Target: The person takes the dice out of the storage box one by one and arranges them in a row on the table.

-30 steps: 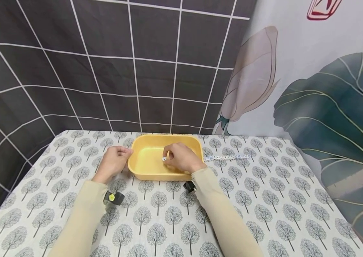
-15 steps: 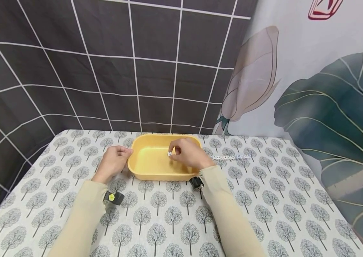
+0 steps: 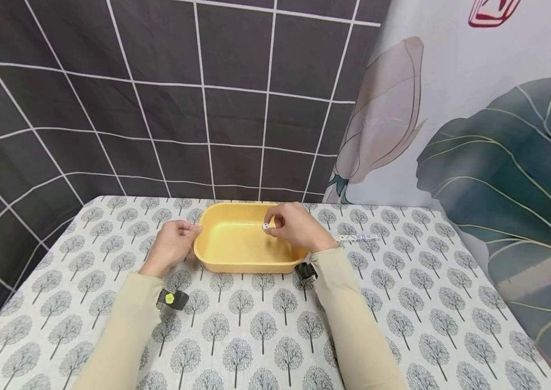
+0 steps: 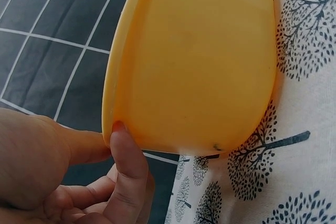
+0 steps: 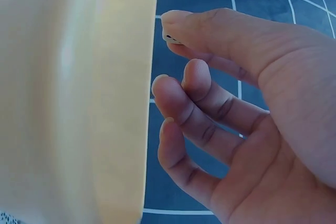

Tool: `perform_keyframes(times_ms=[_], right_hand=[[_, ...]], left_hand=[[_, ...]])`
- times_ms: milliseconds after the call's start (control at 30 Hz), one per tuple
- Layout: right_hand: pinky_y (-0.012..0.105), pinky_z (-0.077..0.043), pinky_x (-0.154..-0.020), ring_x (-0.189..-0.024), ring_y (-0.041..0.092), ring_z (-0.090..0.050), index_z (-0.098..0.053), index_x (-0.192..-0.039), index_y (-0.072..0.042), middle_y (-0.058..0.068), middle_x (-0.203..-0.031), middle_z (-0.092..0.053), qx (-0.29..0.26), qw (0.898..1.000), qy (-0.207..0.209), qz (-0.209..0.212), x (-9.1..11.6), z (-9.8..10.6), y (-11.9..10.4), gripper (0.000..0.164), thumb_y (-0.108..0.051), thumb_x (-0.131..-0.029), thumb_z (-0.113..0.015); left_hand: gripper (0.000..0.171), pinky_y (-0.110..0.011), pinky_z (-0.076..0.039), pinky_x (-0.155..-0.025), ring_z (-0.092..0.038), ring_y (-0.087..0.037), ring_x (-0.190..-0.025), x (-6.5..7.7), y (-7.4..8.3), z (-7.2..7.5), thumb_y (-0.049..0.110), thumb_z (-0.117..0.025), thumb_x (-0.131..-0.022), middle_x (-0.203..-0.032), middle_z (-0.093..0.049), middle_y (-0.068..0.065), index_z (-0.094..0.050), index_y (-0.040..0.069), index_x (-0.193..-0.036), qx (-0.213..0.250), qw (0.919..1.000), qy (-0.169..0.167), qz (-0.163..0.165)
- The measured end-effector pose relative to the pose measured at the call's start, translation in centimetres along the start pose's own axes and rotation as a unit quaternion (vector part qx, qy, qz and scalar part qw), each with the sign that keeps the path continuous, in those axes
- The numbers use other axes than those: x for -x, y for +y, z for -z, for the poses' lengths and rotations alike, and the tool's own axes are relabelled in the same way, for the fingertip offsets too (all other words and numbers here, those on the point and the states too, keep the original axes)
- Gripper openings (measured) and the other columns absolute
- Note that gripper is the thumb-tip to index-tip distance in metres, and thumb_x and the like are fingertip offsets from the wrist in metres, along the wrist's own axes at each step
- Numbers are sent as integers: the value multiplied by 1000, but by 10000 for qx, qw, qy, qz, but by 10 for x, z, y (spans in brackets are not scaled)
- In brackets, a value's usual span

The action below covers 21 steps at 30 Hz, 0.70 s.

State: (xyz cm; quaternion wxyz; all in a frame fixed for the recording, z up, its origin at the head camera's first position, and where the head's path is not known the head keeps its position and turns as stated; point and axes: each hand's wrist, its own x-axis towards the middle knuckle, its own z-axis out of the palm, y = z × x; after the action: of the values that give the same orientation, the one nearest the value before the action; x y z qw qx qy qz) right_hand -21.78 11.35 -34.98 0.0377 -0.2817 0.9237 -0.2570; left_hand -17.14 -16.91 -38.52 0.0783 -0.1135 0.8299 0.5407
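My right hand (image 3: 298, 226) pinches a small white die (image 3: 265, 226) with dark dots between thumb and fingertip, over the right part of a yellow plastic tub (image 3: 231, 245). In the right wrist view, the die (image 5: 171, 39) is mostly covered by the fingers, while the other fingers curl loosely with nothing in them. My left hand (image 3: 173, 245) holds the tub's left rim. The left wrist view shows its thumb and a finger (image 4: 129, 169) pinching that rim at the corner.
Right of the tub, a straight row of small white dice (image 3: 359, 237) lies on the tree-print tablecloth (image 3: 236, 325); my right wrist hides its near end. A dark gridded curtain (image 3: 158, 119) hangs behind the table, with a floral curtain (image 3: 382, 124) at right.
My right hand has moved to the right and slightly farther back across the tub, carrying the die. The left hand has stayed on the rim.
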Motion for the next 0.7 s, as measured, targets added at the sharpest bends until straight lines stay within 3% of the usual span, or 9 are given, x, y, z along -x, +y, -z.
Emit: perform_keyframes(times_ms=[700], right_hand=[[25,-42,-63,-69,14,-51,-76,-94,-14,0,-71,-55,-121,9980,517,-355,14,23,17,5,-12,-90,-77]], left_hand=[[34,-29,-61,-70,-61,-15,-79,-1,2,0,20,-55,-105,-104,-61,-12,-56,-6,-127,7,10000,3,-11]])
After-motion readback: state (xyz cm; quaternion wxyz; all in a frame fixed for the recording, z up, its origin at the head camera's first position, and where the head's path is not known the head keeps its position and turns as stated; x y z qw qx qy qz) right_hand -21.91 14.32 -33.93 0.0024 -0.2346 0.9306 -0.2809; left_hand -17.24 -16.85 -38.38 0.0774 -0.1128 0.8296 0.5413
